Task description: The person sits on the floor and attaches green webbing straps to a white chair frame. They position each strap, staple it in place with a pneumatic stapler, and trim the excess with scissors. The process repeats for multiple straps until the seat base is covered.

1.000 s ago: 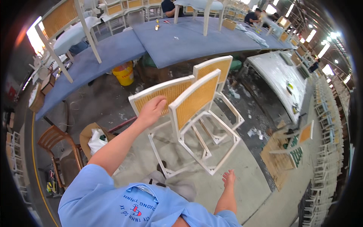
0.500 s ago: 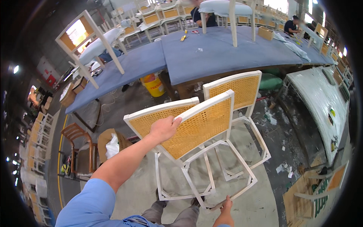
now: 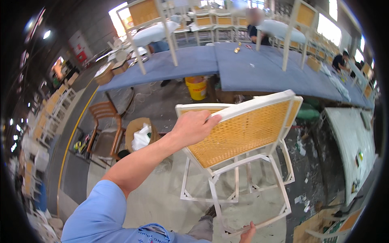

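A white chair frame (image 3: 252,104) with a woven cane back panel (image 3: 239,139) and a bare, open seat frame tilts in front of me. Around the upper left corner of its backrest my left hand (image 3: 196,127) is closed. Low down, my right hand (image 3: 248,233) grips the near rail of the seat frame; part of that hand is cut off by the lower edge. Two similar frames stand just behind, one showing its top rail (image 3: 206,106) at the left and the other its corner (image 3: 298,106) at the right, both largely hidden by the held one.
Blue-covered tables (image 3: 259,73) run across the back, bearing upside-up chairs with pale seats. A yellow bucket (image 3: 197,90) sits below. To the left are a brown wooden armchair (image 3: 104,137) and a sack (image 3: 135,126). A plastic-wrapped panel (image 3: 348,150) stands at right; people work beyond.
The held chair frame is raised closer to me and covers more of the frames behind. Both hands keep their grips. The view has turned left, shifting the surroundings rightward.
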Demonstrator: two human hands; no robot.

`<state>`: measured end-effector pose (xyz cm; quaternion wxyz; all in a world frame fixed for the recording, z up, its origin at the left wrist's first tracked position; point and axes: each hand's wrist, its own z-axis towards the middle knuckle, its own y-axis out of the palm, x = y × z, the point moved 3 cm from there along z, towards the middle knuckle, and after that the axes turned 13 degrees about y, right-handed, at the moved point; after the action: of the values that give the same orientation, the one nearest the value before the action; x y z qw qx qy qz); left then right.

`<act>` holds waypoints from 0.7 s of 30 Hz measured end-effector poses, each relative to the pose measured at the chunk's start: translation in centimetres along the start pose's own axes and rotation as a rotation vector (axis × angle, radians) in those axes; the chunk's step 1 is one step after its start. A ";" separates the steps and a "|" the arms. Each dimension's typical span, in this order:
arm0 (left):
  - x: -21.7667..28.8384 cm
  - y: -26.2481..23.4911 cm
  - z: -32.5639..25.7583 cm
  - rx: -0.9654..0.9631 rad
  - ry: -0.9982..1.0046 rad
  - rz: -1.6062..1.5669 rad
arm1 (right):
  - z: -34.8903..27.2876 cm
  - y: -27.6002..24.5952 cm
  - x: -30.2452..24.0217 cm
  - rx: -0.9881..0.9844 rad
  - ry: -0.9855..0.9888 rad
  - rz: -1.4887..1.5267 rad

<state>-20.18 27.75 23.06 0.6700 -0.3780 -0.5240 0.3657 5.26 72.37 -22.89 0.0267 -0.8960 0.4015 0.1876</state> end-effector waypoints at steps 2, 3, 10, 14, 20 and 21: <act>1.0 -4.9 -4.9 0.112 0.085 -0.072 | -4.0 -2.3 -0.5 -0.079 0.005 -0.059; 1.1 -7.3 -8.0 0.151 0.088 -0.095 | -6.2 -3.5 -0.2 -0.092 -0.037 -0.078; -5.4 -21.5 -40.1 0.677 0.101 -0.359 | -26.4 -11.7 5.1 -0.113 -0.494 0.019; -9.7 -27.1 -60.4 0.996 0.031 -0.477 | -36.5 -11.0 6.6 -0.240 -0.797 -0.020; -14.7 -28.1 -85.3 1.639 -0.066 -0.468 | -47.5 3.9 9.5 -0.604 -0.994 -0.176; -15.8 -26.8 -89.7 1.761 -0.101 -0.469 | -48.3 6.7 10.4 -0.671 -0.998 -0.225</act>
<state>67.20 -9.26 25.41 0.7497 0.4027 -0.1477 0.5039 21.90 50.88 18.87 -0.0527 -0.6966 0.1624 0.6969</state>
